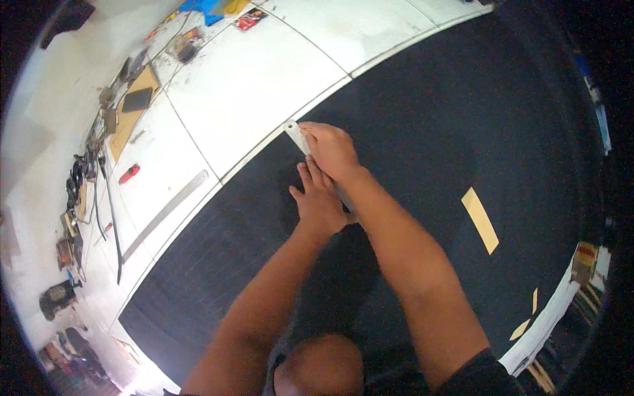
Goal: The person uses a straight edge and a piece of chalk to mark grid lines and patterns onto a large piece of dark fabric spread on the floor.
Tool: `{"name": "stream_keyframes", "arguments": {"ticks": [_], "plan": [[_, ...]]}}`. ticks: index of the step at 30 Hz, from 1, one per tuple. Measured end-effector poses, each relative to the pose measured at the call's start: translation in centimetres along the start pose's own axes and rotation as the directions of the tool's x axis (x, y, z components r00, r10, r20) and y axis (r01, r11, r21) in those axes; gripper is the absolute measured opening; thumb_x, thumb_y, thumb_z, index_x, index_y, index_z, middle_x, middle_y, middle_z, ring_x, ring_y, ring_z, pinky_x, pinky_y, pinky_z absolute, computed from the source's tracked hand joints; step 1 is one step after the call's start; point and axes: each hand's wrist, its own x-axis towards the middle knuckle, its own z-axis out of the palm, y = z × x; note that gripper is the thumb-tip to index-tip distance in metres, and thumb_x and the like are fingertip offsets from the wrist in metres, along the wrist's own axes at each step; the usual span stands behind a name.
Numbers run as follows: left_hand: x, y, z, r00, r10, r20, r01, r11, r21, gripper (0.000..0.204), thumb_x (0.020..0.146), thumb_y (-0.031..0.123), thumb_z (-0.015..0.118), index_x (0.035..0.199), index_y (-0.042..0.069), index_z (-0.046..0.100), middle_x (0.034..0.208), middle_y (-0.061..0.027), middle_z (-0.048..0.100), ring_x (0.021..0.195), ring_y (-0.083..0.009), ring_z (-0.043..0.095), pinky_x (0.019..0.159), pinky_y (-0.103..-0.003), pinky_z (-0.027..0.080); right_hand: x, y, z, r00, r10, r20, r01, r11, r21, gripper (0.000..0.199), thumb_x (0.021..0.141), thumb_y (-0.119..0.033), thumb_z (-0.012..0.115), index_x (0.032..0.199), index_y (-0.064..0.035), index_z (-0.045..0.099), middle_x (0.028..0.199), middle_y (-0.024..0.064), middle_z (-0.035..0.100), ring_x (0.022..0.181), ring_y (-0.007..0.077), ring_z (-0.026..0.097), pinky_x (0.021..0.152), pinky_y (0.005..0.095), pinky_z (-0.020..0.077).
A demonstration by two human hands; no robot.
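Dark cloth [422,132] is spread over the white table, and a metal ruler [296,134] with a hole in its end lies across it near the far edge. My left hand [318,203] rests on the ruler with its fingers stretched out flat. Just beyond it, my right hand [333,150] is closed beside the ruler's far end, thumb and fingers pinched together. Whatever the right fingers hold, if anything, is hidden. The ruler's near part runs under my hands, and a short end shows by my left wrist.
A tan strip [481,222] lies on the cloth at right, with smaller tan pieces [520,329] nearer the edge. On the white table [251,72] are a second metal ruler [165,216], a red tool [130,173], a dark flat object [137,100] on tan card, and clutter along the left.
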Motion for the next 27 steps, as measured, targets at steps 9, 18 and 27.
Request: {"name": "stream_keyframes", "arguments": {"ticks": [9, 18, 27], "plan": [[0.0, 0.5, -0.7, 0.999, -0.008, 0.036, 0.007, 1.0, 0.017, 0.137, 0.065, 0.07, 0.08, 0.156, -0.006, 0.011, 0.164, -0.0316, 0.003, 0.151, -0.0505, 0.006, 0.109, -0.074, 0.028, 1.1, 0.4, 0.0, 0.996, -0.089, 0.01, 0.09, 0.995, -0.046, 0.023, 0.097, -0.018, 0.059, 0.111, -0.005, 0.071, 0.11, 0.0166, 0.072, 0.102, 0.0365, 0.067, 0.09, 0.0455, 0.053], [-0.2, 0.5, -0.6, 0.998, -0.069, 0.009, 0.07, 0.997, -0.041, 0.148, 0.056, 0.065, 0.087, 0.157, -0.007, 0.005, 0.165, -0.0286, 0.001, 0.153, -0.0458, 0.003, 0.11, -0.07, 0.029, -18.1, 2.9, -11.1, 0.945, -0.086, 0.315, 0.167, 0.956, -0.24, 0.029, 0.093, -0.018, 0.06, 0.12, -0.0086, 0.064, 0.106, 0.0159, 0.068, 0.101, 0.0379, 0.062, 0.09, 0.0492, 0.0484], [1.9, -2.3, 1.0, 1.0, -0.004, -0.009, 0.005, 0.999, 0.043, 0.151, 0.058, 0.072, 0.085, 0.155, -0.009, 0.002, 0.163, -0.0312, 0.002, 0.152, -0.0468, 0.005, 0.114, -0.068, 0.025, -46.9, 3.7, -24.5, 0.883, 0.332, 0.331, -0.167, 0.882, -0.44, 0.027, 0.088, -0.007, 0.068, 0.116, -0.0054, 0.067, 0.111, 0.0107, 0.07, 0.101, 0.0329, 0.066, 0.089, 0.0436, 0.0504]]}}
